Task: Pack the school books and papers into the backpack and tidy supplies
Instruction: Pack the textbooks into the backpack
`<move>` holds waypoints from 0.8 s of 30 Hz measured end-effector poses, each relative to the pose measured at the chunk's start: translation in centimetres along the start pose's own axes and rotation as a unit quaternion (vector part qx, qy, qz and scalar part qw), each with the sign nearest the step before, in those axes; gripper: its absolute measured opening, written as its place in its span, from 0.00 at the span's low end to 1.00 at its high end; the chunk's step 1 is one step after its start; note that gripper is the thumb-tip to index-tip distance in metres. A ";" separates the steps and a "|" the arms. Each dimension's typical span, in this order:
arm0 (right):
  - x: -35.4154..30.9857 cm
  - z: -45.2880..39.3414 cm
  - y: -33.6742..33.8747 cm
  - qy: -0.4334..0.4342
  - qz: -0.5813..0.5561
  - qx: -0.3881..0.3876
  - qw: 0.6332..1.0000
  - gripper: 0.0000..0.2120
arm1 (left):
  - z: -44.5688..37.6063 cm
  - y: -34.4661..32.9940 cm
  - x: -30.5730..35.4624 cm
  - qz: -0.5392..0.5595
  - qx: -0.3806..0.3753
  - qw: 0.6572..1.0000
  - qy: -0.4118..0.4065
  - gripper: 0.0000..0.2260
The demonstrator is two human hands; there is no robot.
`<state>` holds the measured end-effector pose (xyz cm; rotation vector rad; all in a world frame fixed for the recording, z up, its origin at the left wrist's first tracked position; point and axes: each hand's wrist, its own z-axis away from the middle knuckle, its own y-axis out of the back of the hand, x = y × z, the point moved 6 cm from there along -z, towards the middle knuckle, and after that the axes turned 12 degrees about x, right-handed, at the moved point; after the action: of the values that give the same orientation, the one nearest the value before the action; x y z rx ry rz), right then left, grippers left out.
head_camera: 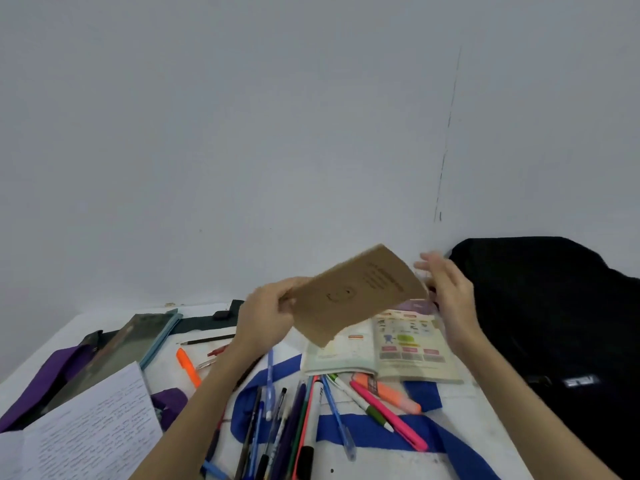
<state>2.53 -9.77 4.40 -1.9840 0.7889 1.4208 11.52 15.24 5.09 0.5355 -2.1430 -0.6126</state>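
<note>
**Brown notebook held above the table, backpack to the right**

The left hand [265, 311] grips the lower left corner of a brown notebook [356, 294], fingers curled over its edge. The notebook is closed, raised clear of the table [398, 459] and tilted, its far end pointing up and to the right. The right hand [446, 289] is beside the notebook's right end with fingers straight and spread; it is blurred, and whether it touches the cover cannot be told. The two hands are apart, one at each end of the notebook.

A black backpack [554, 317] stands against the wall at the right, just beyond the right hand.

Below the notebook an open textbook [398, 348] lies flat on the table, coloured pages up. In front of it a loose spread of pens [294, 420] covers a white cloth with blue bands, with a pink marker [389, 415] and an orange highlighter [388, 393] near the textbook. A second orange highlighter [188, 367] and a pencil [207, 340] lie further left. At the lower left is a handwritten sheet [93, 431], partly over a purple folder [52, 375].
</note>
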 end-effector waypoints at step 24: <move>-6.8 -5.9 32.5 0.024 0.191 0.022 0.981 0.07 | 1.9 -17.1 28.6 0.197 0.005 0.969 -0.151 0.15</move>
<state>-19.67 -34.76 9.01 -1.9075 1.2667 1.5504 -3.56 -13.97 11.04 0.0104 -2.4493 -0.4810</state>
